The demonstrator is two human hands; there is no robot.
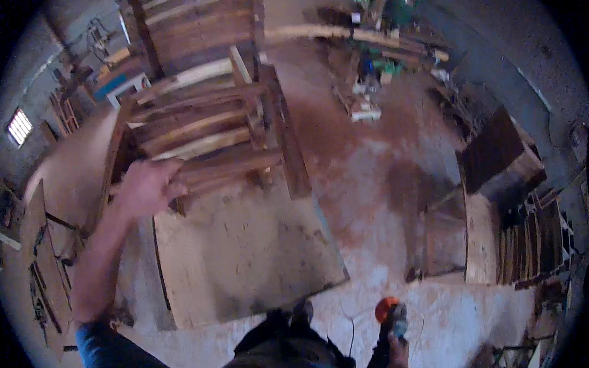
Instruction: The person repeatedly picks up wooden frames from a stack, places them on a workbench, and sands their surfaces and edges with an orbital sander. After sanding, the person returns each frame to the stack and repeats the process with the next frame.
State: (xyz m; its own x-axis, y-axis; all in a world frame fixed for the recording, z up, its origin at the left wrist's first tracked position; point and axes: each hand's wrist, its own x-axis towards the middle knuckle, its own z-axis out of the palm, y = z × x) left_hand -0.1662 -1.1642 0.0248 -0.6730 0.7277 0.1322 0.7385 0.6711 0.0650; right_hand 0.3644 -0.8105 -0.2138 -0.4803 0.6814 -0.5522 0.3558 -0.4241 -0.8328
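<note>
A slatted brown wooden frame (202, 132), like a piece of furniture, lies at the far end of a pale wooden board (245, 253) in front of me. My left hand (149, 186) reaches over the near left corner of this frame, its fingers curled about the rail there; blur hides the exact contact. Low on the right, my right hand (398, 352) is closed around a hand-held power tool with a round orange disc (386, 310), which looks like an angle grinder (400, 326). The tool is held away from the frame, beside the board's near right corner.
A thin cord (352, 327) hangs near the tool. To the right stand a dark wooden box (500, 160) and a row of stacked wooden pieces (528, 248). Long planks (340, 32) and scraps lie at the back. Boards (45, 264) lean on the left.
</note>
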